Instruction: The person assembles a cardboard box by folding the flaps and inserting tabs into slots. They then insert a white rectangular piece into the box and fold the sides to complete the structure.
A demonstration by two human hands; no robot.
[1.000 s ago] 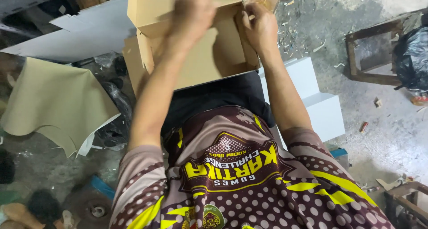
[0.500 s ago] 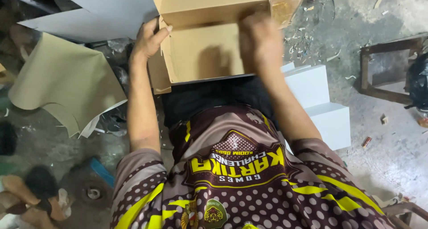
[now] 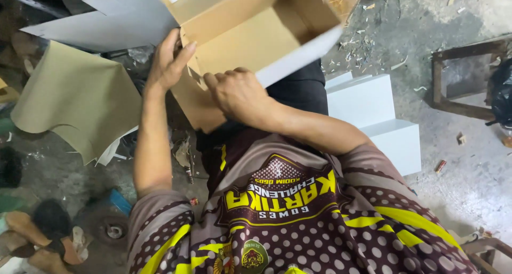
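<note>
Tilted since before, stiff brown cardboard box (image 3: 250, 44): left hand (image 3: 169, 66) flat outside, right hand (image 3: 240, 95) curled gripping its flap.

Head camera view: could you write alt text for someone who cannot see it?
A seated person's two hands fold an open cardboard box, brown inside and white outside: the left hand presses its side wall, the right hand grips its near flap. Finished white boxes and flat card sheets lie on the littered floor.
</note>
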